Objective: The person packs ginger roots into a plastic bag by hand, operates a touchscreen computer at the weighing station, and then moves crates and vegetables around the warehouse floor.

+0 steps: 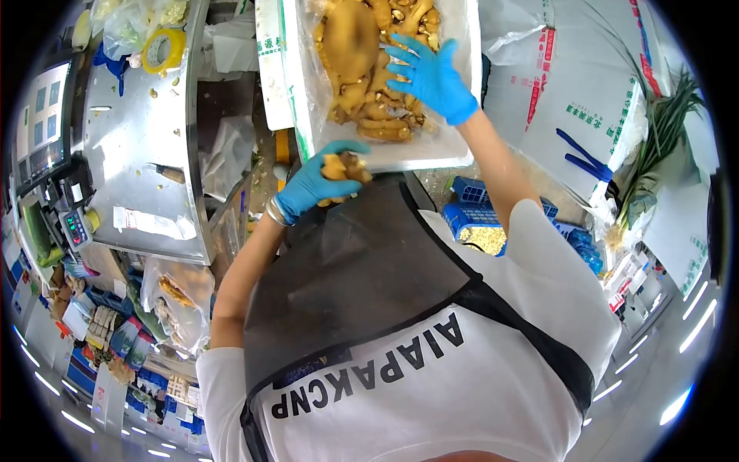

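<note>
Ginger (382, 132) heaped in the foam box (431, 160), likely to contain loose pieces; one knobbly piece (339, 169) clasped in curled left hand (308, 187) by the near rim, apparently clear of the heap; right hand (435, 81) spread above, seemingly for free reach.

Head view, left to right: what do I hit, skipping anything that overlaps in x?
Black-framed monitor → yellow tape roll → blue-gloved left hand holding a knobbly tan root → blue-gloved right hand, fingers spread → long-leafed green vegetables.
</note>
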Demonstrator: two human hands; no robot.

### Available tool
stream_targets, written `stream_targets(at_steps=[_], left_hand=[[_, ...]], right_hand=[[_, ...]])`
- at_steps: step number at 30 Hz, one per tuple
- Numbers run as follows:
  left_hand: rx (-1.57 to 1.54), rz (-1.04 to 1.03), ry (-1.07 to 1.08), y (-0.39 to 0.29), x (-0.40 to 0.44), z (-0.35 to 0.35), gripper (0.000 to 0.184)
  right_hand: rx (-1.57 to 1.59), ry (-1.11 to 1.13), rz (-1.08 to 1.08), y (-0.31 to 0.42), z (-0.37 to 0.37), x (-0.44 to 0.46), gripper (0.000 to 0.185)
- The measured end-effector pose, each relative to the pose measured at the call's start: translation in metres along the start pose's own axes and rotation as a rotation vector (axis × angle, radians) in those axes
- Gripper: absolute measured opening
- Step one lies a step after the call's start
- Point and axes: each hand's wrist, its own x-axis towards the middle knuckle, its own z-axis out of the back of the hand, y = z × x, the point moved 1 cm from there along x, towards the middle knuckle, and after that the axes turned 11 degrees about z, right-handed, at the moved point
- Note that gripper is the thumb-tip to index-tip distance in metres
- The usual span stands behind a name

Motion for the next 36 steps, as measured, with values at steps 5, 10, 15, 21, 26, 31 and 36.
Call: stream_targets(at_steps=[5,10,15,21,26,31,36], left_hand=[[-0.301,-0.077,-0.162,0.017,-0.013,0.016,0.054],[-0.451,-0.183,-0.112,0.008,-0.018,0.015,0.062],[-0.451,-0.202,-0.076,0.0,-0.017,0.012,0.07],[-0.593,-0.208,-0.072,0.014,-0.007,0.013,0.068],[-0.601,-0.211,-0.068,0.011,-0.01,0.014,0.07],[-0.533,-0.249,-0.115,0.005,-0.008,0.025,0.076],[-0.593,-0.262,-0.111,-0.005,0.001,0.026,0.057]], right_hand=[[-1.474,0.502,-0.469,-0.088,0.043,-0.003,0.054],[-1.69,0.624,-0.33,-0.123,0.035,-0.022,0.052],[-1.493,1.107,-0.691,-0.105,0.049,0.023,0.058],[-1.335,1.002,-0.608,-0.126,0.049,0.018,0.081],[-1.426,1.195,-0.956,-0.123,0.056,0.039,0.08],[-0.966,0.78,-0.904,-0.106,0.052,0.006,0.056],[-0.771,0.603,-0.789,-0.114,0.062,-0.001,0.066]])
